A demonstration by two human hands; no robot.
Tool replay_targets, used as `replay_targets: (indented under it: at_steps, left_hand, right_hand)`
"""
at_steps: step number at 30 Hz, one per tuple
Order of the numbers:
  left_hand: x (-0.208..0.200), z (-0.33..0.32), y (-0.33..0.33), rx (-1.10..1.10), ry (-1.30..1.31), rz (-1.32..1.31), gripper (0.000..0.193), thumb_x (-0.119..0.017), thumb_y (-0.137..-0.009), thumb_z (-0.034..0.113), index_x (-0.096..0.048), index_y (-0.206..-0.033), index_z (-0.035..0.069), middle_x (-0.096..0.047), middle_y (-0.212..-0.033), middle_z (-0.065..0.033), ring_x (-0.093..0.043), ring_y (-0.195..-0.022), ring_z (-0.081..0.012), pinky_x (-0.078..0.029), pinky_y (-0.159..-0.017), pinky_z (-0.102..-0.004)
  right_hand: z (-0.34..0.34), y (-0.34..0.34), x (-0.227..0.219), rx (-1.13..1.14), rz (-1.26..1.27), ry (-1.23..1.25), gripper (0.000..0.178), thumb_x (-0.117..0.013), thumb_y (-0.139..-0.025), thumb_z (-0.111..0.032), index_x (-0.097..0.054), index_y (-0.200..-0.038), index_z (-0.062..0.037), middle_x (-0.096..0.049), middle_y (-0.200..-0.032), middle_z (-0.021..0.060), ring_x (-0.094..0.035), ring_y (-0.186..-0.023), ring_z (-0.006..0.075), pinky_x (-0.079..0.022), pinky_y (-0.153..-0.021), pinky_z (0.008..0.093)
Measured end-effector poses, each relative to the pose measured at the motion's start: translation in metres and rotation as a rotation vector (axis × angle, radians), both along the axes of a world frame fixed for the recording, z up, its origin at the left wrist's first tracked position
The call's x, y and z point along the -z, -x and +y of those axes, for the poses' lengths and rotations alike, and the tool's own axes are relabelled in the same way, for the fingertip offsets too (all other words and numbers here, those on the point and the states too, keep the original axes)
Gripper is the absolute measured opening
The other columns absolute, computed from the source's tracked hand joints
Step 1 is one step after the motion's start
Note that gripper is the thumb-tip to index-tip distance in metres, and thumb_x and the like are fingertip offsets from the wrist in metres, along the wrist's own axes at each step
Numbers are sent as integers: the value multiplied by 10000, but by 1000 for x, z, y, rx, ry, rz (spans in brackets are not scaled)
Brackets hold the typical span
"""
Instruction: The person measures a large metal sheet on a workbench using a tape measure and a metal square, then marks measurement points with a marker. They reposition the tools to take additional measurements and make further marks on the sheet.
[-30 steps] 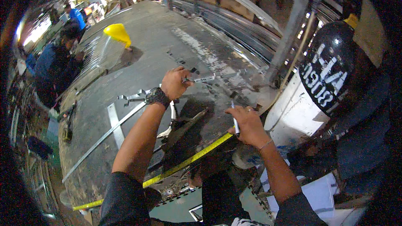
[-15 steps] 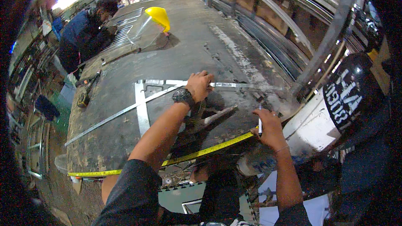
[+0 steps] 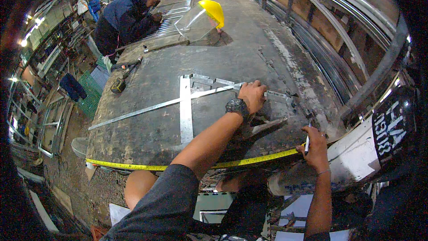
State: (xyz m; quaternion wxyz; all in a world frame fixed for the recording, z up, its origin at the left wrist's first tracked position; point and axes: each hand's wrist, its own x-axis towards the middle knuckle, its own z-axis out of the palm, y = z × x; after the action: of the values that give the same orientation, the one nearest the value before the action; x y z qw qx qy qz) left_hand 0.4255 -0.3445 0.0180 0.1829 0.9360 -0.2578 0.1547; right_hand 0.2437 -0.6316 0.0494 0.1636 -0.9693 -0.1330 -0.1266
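My left hand (image 3: pixel 253 96), with a dark watch at its wrist, has its fingers curled down over a thin metal strip (image 3: pixel 138 111) near that strip's right end. Beneath the strip lies a flat L-shaped metal square (image 3: pixel 186 120); its upper arm passes by my left hand and shows again to the right. A white marker pen (image 3: pixel 307 144) with a dark tip is gripped in my right hand (image 3: pixel 317 145), low at the table's right front corner. The yellow tape measure blade (image 3: pixel 249 159) runs along the front edge up to my right fingers; my left arm hides part of it.
A worn dark table (image 3: pixel 147 67) carries a yellow shade (image 3: pixel 212 12), and a tape measure case (image 3: pixel 118 85) sits at its left edge. At the far left a person (image 3: pixel 127 15) bends over metal bars. A white cylinder (image 3: pixel 352 154) stands near my right arm; long metal lengths lie beyond.
The view has swung left, so everything sits farther right in the picture. Both hands keep about the same places on the table, the left on the strip, the right with the marker pen.
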Motion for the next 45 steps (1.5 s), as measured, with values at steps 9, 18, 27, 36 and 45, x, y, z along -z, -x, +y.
replay_targets:
  at_steps: [9, 18, 27, 36, 45]
  left_hand:
    - [-32, 2, -49, 57, 111, 58, 251, -687, -924, 285, -656, -1030, 60, -711, -944, -217, -685, -930, -432, -506, -800, -541]
    - [-109, 32, -103, 299, 7, 0, 274, -703, -949, 255, -610, -1030, 10, -662, -865, -251, -651, -847, -472, -496, -710, -505]
    - [-113, 107, -70, 173, -128, 161, 315, -708, -951, 261, -590, -915, -29, -606, -752, -224, -574, -679, -366, -451, -645, -467]
    - [-27, 223, -48, -134, 284, 512, 338, -714, -952, 259, -613, -828, -39, -610, -664, -78, -582, -649, -144, -460, -599, -381]
    - [-13, 224, -34, -205, -64, 402, 366, -778, -858, 299, -667, -1040, 2, -711, -939, -202, -696, -851, -284, -532, -712, -426]
  right_hand:
    - [-1, 3, -3, -10, -21, 35, 693, -883, -683, -185, -581, -1301, -102, -630, -1269, 160, -590, -1109, 409, -466, -949, 498]
    - [-1, 3, -1, 26, -9, 47, 713, -884, -696, -219, -564, -1328, -142, -615, -1273, 143, -577, -1089, 402, -466, -911, 510]
    - [2, 7, -6, 46, 15, 55, 710, -867, -739, -243, -544, -1366, -160, -598, -1306, 102, -562, -1139, 363, -475, -953, 504]
    - [3, 7, -5, 55, -3, 25, 683, -864, -732, -194, -555, -1341, -168, -594, -1313, 140, -547, -1147, 395, -451, -966, 520]
    - [2, 8, -1, 67, -6, 51, 691, -858, -737, -201, -556, -1358, -161, -588, -1348, 140, -556, -1157, 373, -448, -973, 509]
